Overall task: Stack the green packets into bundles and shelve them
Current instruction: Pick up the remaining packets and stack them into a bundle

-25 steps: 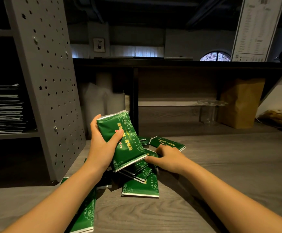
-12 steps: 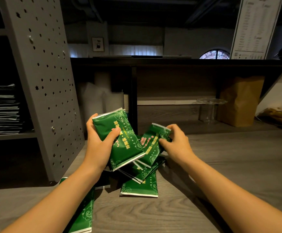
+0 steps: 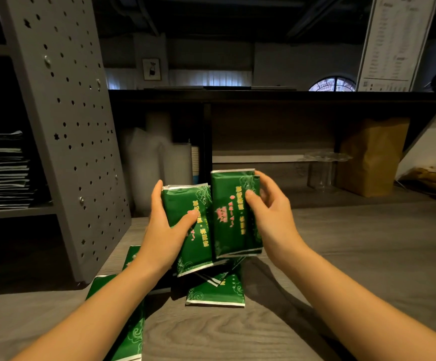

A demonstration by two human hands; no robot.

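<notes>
Glossy, smooth plastic film on green packets (image 3: 231,183); matt grained wood on table (image 3: 368,256); matt perforated metal panel (image 3: 63,126); creased paper bag (image 3: 373,157).

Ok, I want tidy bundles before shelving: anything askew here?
Yes. The loose packets on the table lie crisscrossed in a heap, not squared. The packet in the left hand tilts, and the right hand holds a second packet upright beside it, overlapping its edge, not aligned.

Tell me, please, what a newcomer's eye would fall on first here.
The left hand grips the left packet upright at centre, and the right hand holds the right packet just beside it. Loose packets lie heaped on the table below, and a pegboard leans at left.
</notes>
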